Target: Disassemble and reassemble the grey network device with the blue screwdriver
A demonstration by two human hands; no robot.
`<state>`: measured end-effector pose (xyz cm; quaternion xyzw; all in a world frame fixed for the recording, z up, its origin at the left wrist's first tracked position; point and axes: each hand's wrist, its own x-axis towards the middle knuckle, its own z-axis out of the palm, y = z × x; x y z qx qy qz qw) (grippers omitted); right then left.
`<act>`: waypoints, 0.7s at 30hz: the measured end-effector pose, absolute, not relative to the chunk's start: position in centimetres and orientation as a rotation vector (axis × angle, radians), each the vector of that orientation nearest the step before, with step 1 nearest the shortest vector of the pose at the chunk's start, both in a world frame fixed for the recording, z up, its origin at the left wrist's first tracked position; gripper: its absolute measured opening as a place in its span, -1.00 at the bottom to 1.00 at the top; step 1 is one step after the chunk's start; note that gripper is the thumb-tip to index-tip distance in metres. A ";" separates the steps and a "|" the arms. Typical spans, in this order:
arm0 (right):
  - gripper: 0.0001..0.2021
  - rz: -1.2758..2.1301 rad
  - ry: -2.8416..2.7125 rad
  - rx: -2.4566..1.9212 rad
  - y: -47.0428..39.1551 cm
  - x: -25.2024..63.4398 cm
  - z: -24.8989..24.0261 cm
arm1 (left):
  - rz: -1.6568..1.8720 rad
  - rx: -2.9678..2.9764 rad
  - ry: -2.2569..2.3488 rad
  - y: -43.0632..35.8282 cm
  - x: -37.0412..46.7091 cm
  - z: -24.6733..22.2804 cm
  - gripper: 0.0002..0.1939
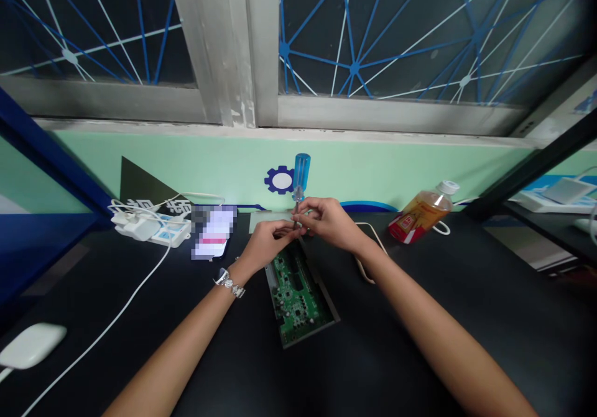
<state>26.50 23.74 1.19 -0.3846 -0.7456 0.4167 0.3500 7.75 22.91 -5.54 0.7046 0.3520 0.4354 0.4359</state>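
Note:
A screwdriver [302,171] with a clear blue handle stands nearly upright, its shaft pointing down. My right hand [330,221] pinches the shaft just below the handle. Lower down, my left hand [270,242] has its thumb and fingers closed around the shaft near the tip; whether a screw is there too is hidden. Under both hands lies a green circuit board [298,296] in a shallow metal frame, its far end covered by my fingers. A silver watch [228,282] is on my left wrist.
Left of the board are a phone [213,233] with a lit screen and a white power strip [170,230] with cables. A drink bottle [420,212] stands at the right, near a looped pale cable [366,271]. A white mouse-like object [35,345] lies far left. The wall [373,171] bounds the black table.

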 end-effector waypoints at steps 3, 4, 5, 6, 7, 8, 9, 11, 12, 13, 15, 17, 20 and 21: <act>-0.87 1.138 -1.938 -0.999 23.6 26.4 1.4 | 1.054 1.735 0.866 23.1 7.2 -5.4 -0.80; -0.86 1.161 -1.934 -0.995 23.5 26.3 1.4 | 1.058 1.735 0.874 23.1 7.1 -5.5 -0.82; -0.86 1.176 -1.931 -0.985 23.4 26.2 1.4 | 1.070 1.740 0.885 23.2 7.1 -5.5 -0.83; -0.86 1.184 -1.928 -0.973 23.2 26.0 1.4 | 1.086 1.750 0.897 23.2 7.2 -5.6 -0.86; -0.86 1.190 -1.928 -0.960 23.1 25.9 1.4 | 1.106 1.762 0.904 23.2 7.3 -5.7 -0.88; -0.86 1.196 -1.929 -0.950 23.0 25.7 1.4 | 1.125 1.774 0.905 23.2 7.5 -5.8 -0.90; -0.85 1.205 -1.930 -0.944 22.9 25.6 1.3 | 1.143 1.785 0.903 23.2 7.7 -5.9 -0.91; -0.84 1.223 -1.927 -0.938 22.8 25.3 1.1 | 1.168 1.804 0.906 23.2 8.1 -6.1 -0.90; -0.83 1.227 -1.926 -0.941 22.7 25.2 1.0 | 1.174 1.811 0.916 23.1 8.4 -6.2 -0.88; -0.83 1.221 -1.927 -0.949 22.7 25.2 0.9 | 1.179 1.812 0.931 23.1 8.6 -6.2 -0.86; -0.82 1.145 -1.949 -0.981 22.8 25.1 0.7 | 1.184 1.798 0.960 23.0 8.9 -6.4 -0.87; -0.83 0.995 -1.969 -1.021 23.0 25.2 0.7 | 1.176 1.785 0.972 22.9 9.1 -6.4 -0.90; -0.87 0.867 -1.917 -1.071 23.3 25.6 0.6 | 1.156 1.770 0.961 22.8 9.0 -6.3 -0.87; -0.87 0.885 -1.889 -1.074 23.4 25.7 0.7 | 1.149 1.762 0.950 22.7 8.9 -6.2 -0.85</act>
